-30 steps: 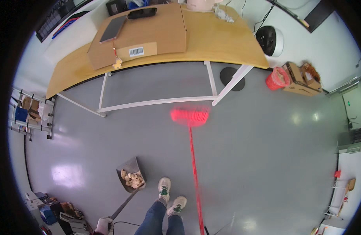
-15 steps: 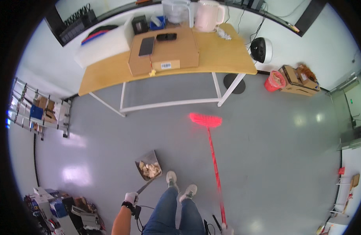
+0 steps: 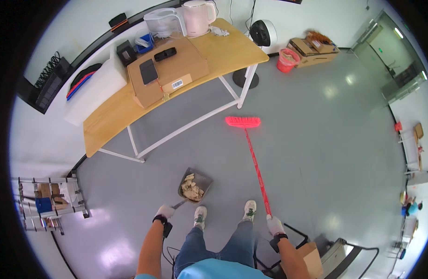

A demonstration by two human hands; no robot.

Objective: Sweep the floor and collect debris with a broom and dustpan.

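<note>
My left hand (image 3: 165,212), in a white glove, is closed round the handle of a grey dustpan (image 3: 205,182). Crumpled pale paper scraps (image 3: 191,189) lie inside the pan, which is beside my left shoe. On the other side, my gloved right hand (image 3: 275,226) grips the upper end of a red broom (image 3: 258,173). Its bright pink-red bristle head (image 3: 243,122) points away from me, near the table's right leg. Whether the head touches the floor, I cannot tell.
Ahead stands a wooden table (image 3: 242,49) bearing a cardboard box (image 3: 176,63), a pink kettle (image 3: 196,17) and a clear pitcher (image 3: 163,23). Beyond its right end are a red bin (image 3: 287,61) and cartons (image 3: 315,55). A metal rack (image 3: 49,200) is at left; a black-framed chair (image 3: 346,253) is behind right.
My view has turned to the right and my feet have stepped further apart. My right hand now shows fully on the broom handle. Both hands keep their holds.
</note>
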